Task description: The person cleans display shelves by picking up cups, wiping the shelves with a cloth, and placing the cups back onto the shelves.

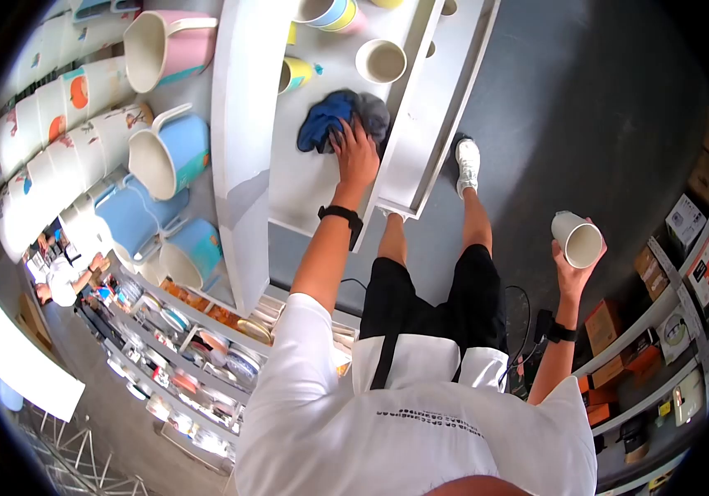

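Note:
My left hand (pixel 355 158) reaches onto a white shelf, its fingers curled into a crumpled blue and grey cloth (pixel 331 118). Held out to my right, a pale cup (pixel 578 238) is gripped in my right hand (pixel 576 269), its open mouth facing the camera. Another white cup (pixel 381 62) stands on the shelf just beyond the cloth. A yellow patterned cup (pixel 295 73) is to the left of it. Farther back are nested colored cups (pixel 346 15), cut off by the frame's top.
At left, a rack holds a pink pitcher (pixel 171 50), blue pitchers (pixel 171 153) and long stacks of patterned white cups (pixel 65 169). Shelving with boxes (pixel 685 221) stands at right. Another person (pixel 63 281) is at far left. A cable (pixel 526 318) hangs near my right leg.

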`<state>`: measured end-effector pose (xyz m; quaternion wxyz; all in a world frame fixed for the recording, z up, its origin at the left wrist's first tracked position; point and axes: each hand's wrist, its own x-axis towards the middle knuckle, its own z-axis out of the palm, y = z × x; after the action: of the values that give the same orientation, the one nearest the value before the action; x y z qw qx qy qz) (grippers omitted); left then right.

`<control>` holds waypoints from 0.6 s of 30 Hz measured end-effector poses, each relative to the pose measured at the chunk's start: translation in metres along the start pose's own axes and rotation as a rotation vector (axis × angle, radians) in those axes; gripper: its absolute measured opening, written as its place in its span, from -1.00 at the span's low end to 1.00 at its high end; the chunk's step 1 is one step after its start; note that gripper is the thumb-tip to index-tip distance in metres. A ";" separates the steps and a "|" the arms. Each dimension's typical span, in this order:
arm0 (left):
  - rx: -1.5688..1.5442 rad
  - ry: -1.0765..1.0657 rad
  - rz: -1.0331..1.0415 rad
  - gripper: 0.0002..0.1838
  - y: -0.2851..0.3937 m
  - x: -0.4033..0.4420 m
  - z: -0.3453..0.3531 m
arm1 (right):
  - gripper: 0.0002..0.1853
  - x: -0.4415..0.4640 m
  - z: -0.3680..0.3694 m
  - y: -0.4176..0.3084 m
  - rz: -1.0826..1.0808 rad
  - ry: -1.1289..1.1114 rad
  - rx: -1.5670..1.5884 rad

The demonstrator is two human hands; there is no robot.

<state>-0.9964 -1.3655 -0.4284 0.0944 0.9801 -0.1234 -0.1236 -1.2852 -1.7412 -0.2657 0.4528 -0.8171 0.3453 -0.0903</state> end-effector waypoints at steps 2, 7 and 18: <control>-0.042 0.042 -0.060 -0.33 0.013 0.017 0.003 | -0.14 -0.002 -0.004 0.000 0.010 0.013 0.067; -0.132 -0.039 -0.047 -0.38 -0.001 -0.013 -0.008 | -0.12 -0.001 0.023 -0.010 0.094 -0.013 0.064; 0.082 -0.392 0.059 -0.42 -0.099 -0.183 -0.026 | -0.13 0.053 0.127 -0.070 -0.030 -0.394 0.295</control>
<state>-1.1394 -1.2189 -0.3855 0.0322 0.9362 -0.1729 -0.3042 -1.1535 -1.6646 -0.2908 0.6243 -0.7491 0.2211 0.0146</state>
